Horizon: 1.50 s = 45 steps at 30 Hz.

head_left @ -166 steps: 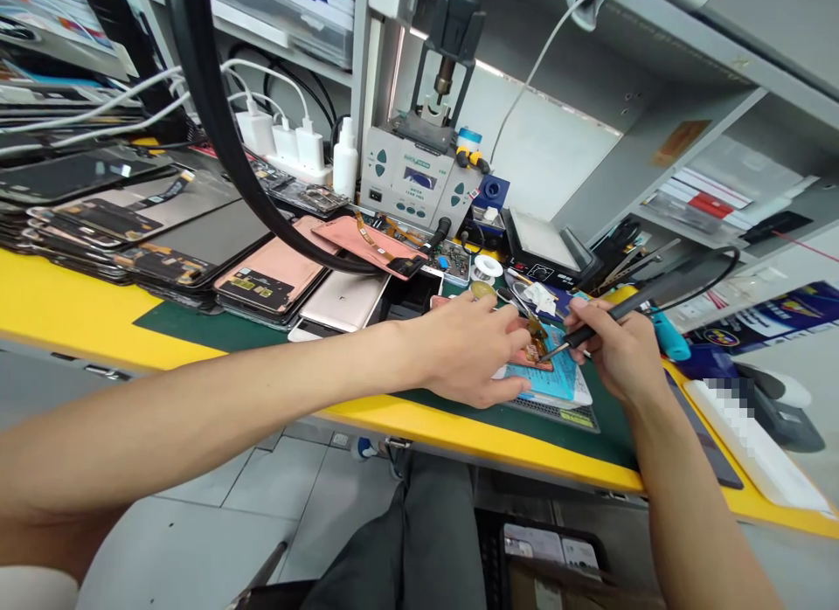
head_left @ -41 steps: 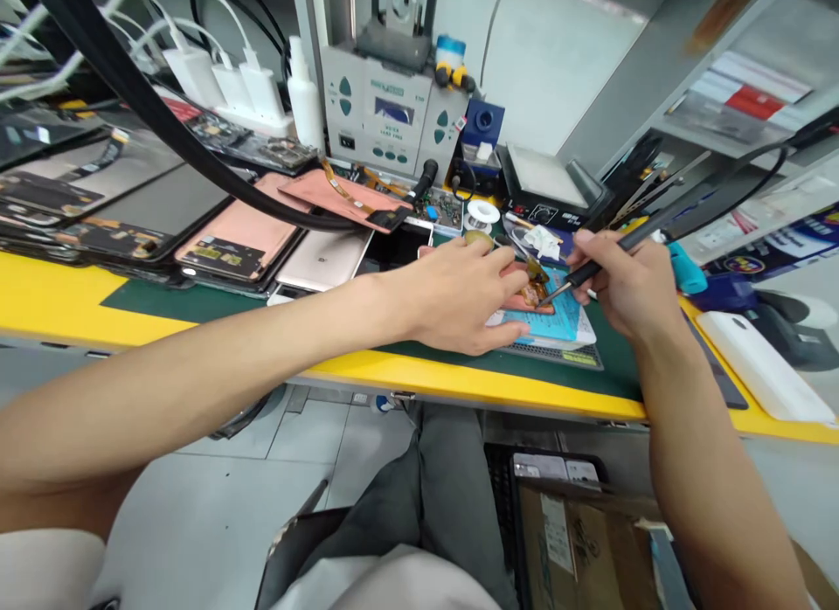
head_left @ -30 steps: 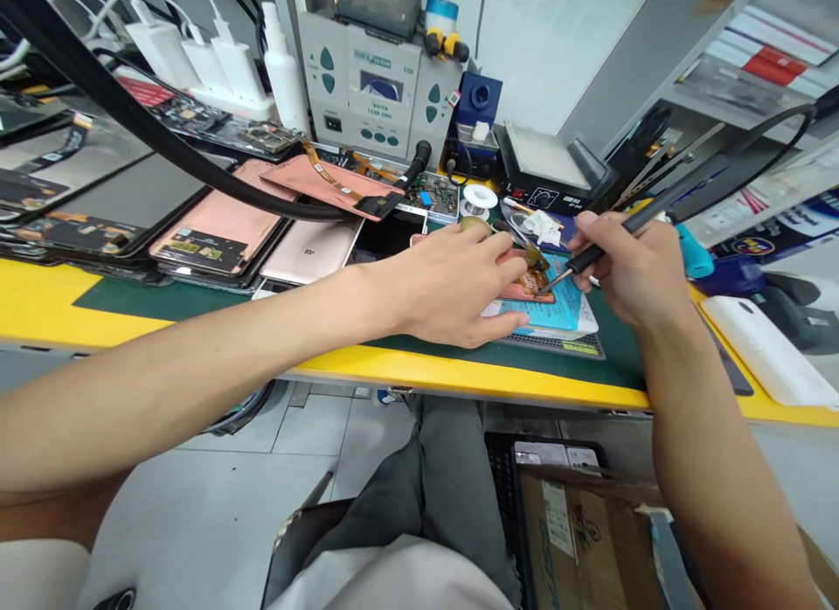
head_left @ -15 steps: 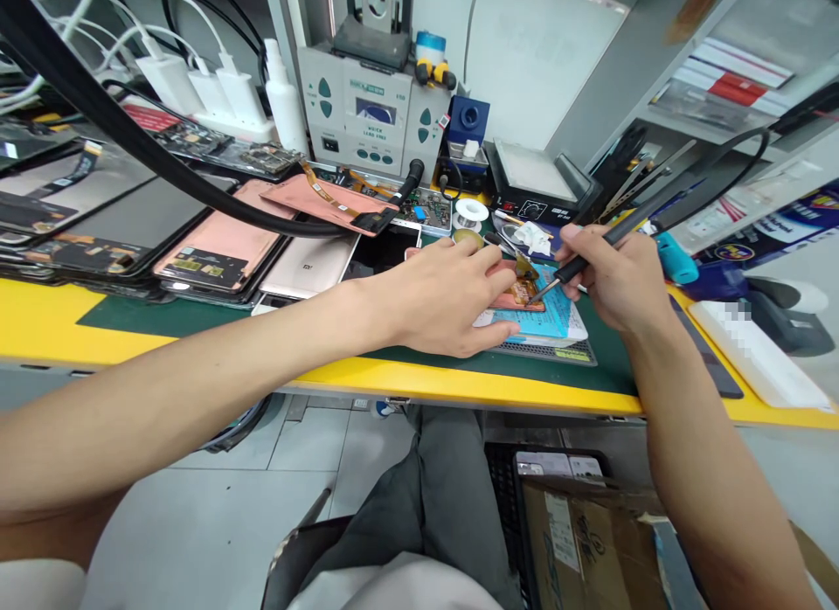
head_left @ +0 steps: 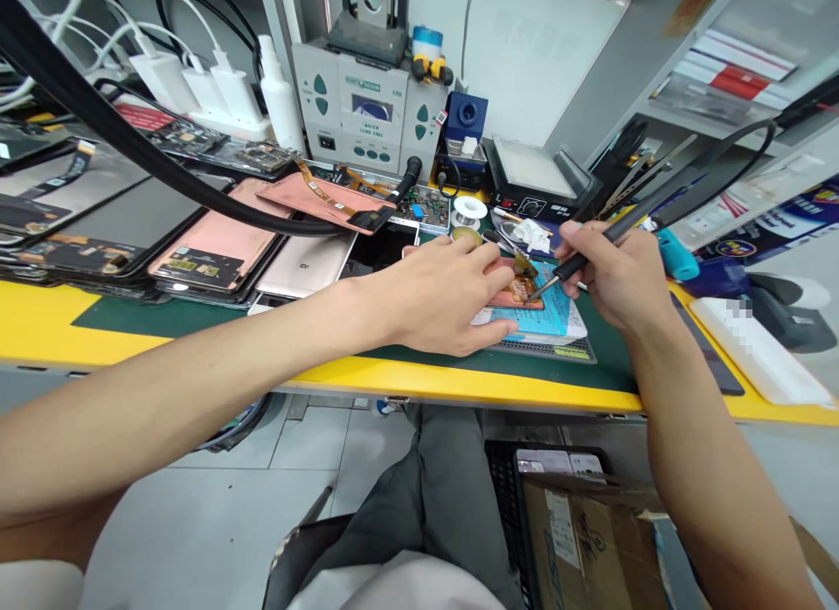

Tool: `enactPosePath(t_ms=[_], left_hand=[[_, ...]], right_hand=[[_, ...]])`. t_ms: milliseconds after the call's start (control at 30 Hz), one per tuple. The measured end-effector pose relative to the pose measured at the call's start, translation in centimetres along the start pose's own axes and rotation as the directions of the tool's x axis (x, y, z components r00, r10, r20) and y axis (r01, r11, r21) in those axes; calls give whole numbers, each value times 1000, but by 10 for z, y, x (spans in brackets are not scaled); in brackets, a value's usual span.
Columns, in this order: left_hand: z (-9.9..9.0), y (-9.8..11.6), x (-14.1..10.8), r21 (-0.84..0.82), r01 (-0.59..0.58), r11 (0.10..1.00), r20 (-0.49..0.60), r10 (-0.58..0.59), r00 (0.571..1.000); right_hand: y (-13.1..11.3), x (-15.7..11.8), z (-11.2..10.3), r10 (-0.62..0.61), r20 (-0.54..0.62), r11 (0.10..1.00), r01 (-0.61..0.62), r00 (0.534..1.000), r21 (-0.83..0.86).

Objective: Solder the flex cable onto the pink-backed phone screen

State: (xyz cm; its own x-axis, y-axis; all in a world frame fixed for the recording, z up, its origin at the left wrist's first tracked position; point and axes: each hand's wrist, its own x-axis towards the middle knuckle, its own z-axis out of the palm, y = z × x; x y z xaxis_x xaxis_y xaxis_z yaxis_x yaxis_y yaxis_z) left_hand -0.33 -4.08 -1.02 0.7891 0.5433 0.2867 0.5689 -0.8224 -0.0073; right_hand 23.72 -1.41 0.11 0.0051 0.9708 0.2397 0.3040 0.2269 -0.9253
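Observation:
My right hand (head_left: 613, 273) is closed round the black handle of a soldering iron (head_left: 572, 267). Its thin metal tip points down-left and meets the right end of a copper-coloured phone panel (head_left: 524, 295), where an orange flex cable lies. That panel rests on a light-blue box (head_left: 560, 308). My left hand (head_left: 452, 300) lies over the panel's left part, thumb apart from the fingers, fingertips on or beside the panel. The hand hides much of the panel, and whether the fingers pinch it cannot be made out.
Phone screens and panels (head_left: 118, 234) are piled on the left. A grey soldering station (head_left: 370, 116) stands behind, with a solder spool (head_left: 469, 211) in front of it. A black cable (head_left: 163, 169) arcs across the upper left. A white box (head_left: 753, 348) lies right.
The view has shifted very slightly. Both hands and the iron hold nearly the same pose, with the tip still at the panel's right end.

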Motion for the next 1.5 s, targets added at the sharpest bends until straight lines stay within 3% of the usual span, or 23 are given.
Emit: enactPosePath(t_ms=[367, 633, 867, 1500], left_hand=[[-1, 1, 1, -16, 8, 1000, 27, -7, 1000], [-1, 1, 1, -9, 28, 1000, 47, -27, 999], [-1, 0, 2, -20, 13, 1000, 61, -11, 998], [-2, 1, 2, -6, -4, 1000, 41, 4, 999]], right_hand=[[-1, -1, -1, -54, 4, 998, 54, 999, -27], [4, 2, -9, -187, 1, 977, 186, 982, -101], [4, 1, -5, -133, 28, 991, 133, 991, -16], [3, 0, -3, -66, 6, 998, 66, 998, 9]])
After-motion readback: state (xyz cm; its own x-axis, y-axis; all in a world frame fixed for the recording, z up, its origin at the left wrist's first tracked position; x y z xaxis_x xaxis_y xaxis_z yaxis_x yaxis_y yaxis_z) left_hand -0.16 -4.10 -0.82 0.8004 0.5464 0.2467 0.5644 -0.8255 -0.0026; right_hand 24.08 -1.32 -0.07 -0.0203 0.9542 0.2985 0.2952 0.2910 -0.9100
